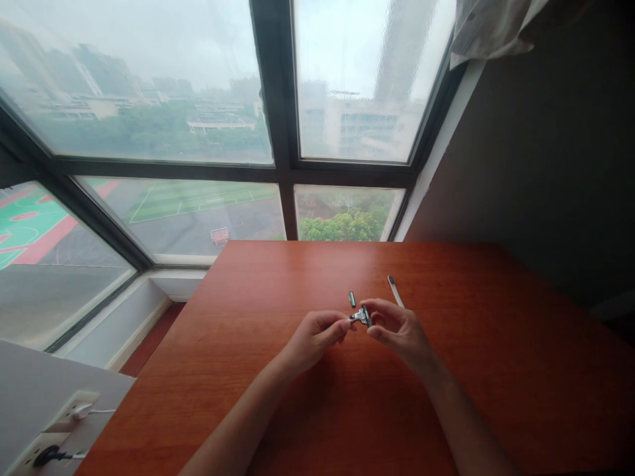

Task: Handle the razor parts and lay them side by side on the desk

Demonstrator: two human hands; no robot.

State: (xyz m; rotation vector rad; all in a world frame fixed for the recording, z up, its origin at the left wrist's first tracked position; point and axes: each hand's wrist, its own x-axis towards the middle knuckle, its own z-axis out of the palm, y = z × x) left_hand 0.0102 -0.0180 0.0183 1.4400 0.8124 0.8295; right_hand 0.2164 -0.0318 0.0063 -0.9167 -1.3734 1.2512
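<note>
Above the table, my left hand (317, 336) pinches the handle end of a metal-coloured razor (358, 318) between thumb and fingers. My right hand (403, 332) has its thumb and fingertips on the two ends of the razor's dark blade cartridge (367, 315), which sits at the head. Most of the handle is hidden in the left fingers. Just beyond the razor, a separate blade cartridge (352, 299) lies on the table. Behind my right hand is a slim white toothbrush (395, 291) with a dark brush end, its lower part partly covered by the hand.
The reddish-brown wooden table (238, 291) reaches up to a large window with dark frames (285, 132). At the right is a dark wall (536, 152). Low on the left, plugs (47, 456) with cords sit in wall sockets beside the table's edge.
</note>
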